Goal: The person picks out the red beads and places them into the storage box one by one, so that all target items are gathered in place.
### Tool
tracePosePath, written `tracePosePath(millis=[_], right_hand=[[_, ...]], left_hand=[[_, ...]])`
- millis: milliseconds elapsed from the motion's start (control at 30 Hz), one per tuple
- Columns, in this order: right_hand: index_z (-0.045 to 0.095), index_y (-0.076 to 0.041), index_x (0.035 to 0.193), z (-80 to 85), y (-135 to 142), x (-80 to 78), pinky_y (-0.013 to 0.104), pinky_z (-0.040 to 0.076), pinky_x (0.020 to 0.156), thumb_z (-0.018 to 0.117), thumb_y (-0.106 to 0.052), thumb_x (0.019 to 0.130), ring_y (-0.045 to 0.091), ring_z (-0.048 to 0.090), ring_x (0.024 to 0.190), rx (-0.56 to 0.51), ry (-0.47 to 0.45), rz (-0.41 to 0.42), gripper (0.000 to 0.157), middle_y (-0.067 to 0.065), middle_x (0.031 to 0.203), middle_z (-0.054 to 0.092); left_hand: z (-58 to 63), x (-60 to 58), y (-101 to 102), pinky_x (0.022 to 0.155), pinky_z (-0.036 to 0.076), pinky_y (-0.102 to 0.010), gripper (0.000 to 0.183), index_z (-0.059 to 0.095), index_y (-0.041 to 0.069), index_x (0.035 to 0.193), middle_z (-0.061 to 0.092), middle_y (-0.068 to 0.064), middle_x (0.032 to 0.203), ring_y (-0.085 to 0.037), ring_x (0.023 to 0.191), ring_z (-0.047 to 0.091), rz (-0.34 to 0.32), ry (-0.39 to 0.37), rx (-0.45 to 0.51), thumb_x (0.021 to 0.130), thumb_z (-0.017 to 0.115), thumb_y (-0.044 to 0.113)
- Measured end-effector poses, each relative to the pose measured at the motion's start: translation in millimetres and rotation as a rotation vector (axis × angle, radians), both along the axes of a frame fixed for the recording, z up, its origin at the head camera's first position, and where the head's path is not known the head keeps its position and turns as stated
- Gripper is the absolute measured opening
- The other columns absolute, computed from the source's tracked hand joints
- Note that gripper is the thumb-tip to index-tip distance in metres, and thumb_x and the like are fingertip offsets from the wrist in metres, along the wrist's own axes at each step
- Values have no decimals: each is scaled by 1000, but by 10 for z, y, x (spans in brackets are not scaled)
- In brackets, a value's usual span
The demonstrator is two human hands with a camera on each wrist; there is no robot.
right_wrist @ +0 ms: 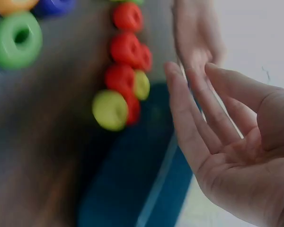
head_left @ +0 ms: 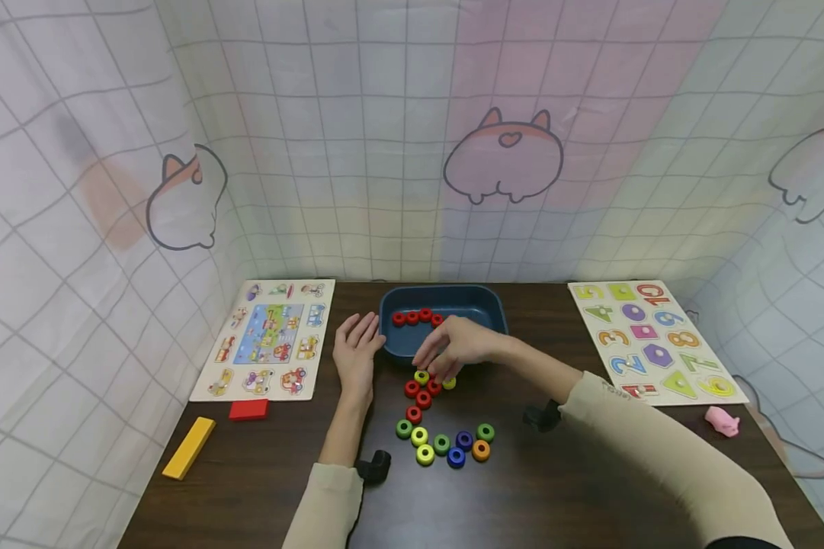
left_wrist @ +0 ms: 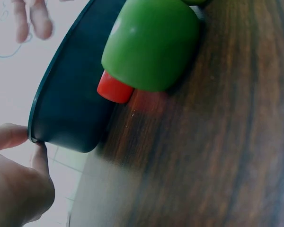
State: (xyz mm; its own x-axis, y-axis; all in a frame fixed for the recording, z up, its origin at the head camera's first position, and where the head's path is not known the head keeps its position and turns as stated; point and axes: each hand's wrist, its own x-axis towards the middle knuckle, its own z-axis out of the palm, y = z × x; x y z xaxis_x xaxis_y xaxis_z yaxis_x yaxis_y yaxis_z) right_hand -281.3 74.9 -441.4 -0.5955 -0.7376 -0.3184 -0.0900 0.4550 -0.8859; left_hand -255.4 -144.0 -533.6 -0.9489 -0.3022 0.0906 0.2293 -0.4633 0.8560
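Beside the left end of the dark blue tray (head_left: 494, 305), my left hand (head_left: 357, 358) has its fingers extended, with the thumb side right at the rim. My right hand (head_left: 461, 343) hovers over the tray's near edge, palm down. Its fingers are loosely bent, and the right wrist view shows nothing between them. Several red rings (head_left: 412, 317) lie inside the tray. Just below the right fingertips are a yellow ring (head_left: 421, 377) and several red rings (head_left: 423, 399) on the table. In the left wrist view, a green ring (left_wrist: 151, 45) looms large in front of the tray.
Green, yellow, blue and orange rings (head_left: 481, 451) spread nearer the table front. A picture puzzle board (head_left: 204, 389) lies left, a number puzzle board (head_left: 693, 385) right. A yellow block (head_left: 189, 448), a red block (head_left: 249, 410) and a pink pig figure (head_left: 722, 421) sit farther out.
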Motion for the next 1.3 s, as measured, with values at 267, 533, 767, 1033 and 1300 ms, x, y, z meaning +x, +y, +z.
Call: tracePosePath(millis=[267,533,767,1033,1300], right_hand=[[75,-6,107,-405,-221,333,51,59,70,74,2,83,38,72,78,54,-14,59,26,14,101,74],[77,-5,98,-616,-353,447,41,61,62,74,5,82,30,73,70,62,39,27,19,9,89,75],[75,-2,102,-393,-350,360,47,60,65,71,7,83,36,72,72,33,8,34,22,14,93,74],[69,1,116,28,-324,-127,56,55,79,68,4,88,42,70,87,-64,-152,33,29,17,107,72],[67,-1,120,59,-458,-679,54,54,86,66,4,88,41,69,94,-3,-160,-130,32,16,110,71]], left_hand=[[-140,-85,6,101,46,-43,62,40,4,138,53,-24,137,-31,127,54,35,-3,1,85,64,-16],[-179,-87,22,99,48,-42,61,42,6,137,52,-26,138,-28,124,57,53,-3,-1,85,60,-19],[-167,-93,17,103,45,-46,61,41,6,137,54,-24,137,-28,124,57,50,1,0,85,60,-19],[-146,-94,9,105,42,-49,62,40,5,137,51,-28,138,-30,126,56,44,-1,9,84,60,-20],[-114,-75,5,102,47,-41,62,40,6,138,50,-27,139,-28,126,56,32,-14,-2,85,62,-18]])
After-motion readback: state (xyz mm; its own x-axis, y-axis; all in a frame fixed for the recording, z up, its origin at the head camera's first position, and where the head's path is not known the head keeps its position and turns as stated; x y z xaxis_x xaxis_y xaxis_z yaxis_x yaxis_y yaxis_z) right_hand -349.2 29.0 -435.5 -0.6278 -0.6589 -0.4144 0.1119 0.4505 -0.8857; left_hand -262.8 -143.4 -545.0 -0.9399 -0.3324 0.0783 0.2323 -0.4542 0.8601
